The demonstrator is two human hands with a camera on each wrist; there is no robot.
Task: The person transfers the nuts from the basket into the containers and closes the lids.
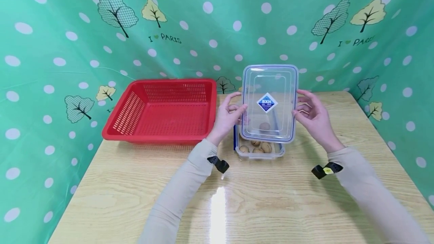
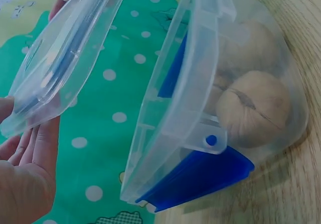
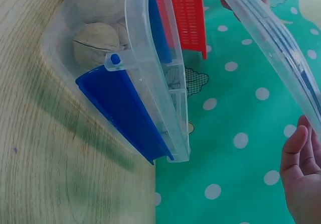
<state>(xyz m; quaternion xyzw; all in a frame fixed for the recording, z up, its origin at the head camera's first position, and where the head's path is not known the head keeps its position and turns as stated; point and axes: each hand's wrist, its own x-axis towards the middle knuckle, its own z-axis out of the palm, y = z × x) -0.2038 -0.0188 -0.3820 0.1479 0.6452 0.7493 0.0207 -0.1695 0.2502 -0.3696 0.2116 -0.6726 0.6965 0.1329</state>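
A clear rectangular lid (image 1: 270, 123) with a blue seal line and a BXH sticker is held up by its two long sides. My left hand (image 1: 228, 118) pinches its left edge between thumb and fingers; my right hand (image 1: 313, 118) pinches the right edge. Behind and below the lid stands a clear plastic container (image 1: 261, 156) on the table, partly hidden by it. Several walnuts (image 2: 254, 108) lie inside. Blue side clips (image 3: 123, 111) hang open from the container's rim. In both wrist views the lid is apart from the container's rim.
A red slatted plastic basket (image 1: 176, 138) stands to the left of the container on the wooden table (image 1: 264, 206). A green polka-dot curtain (image 1: 217, 22) hangs behind and along both sides. Black wrist straps circle both sleeves.
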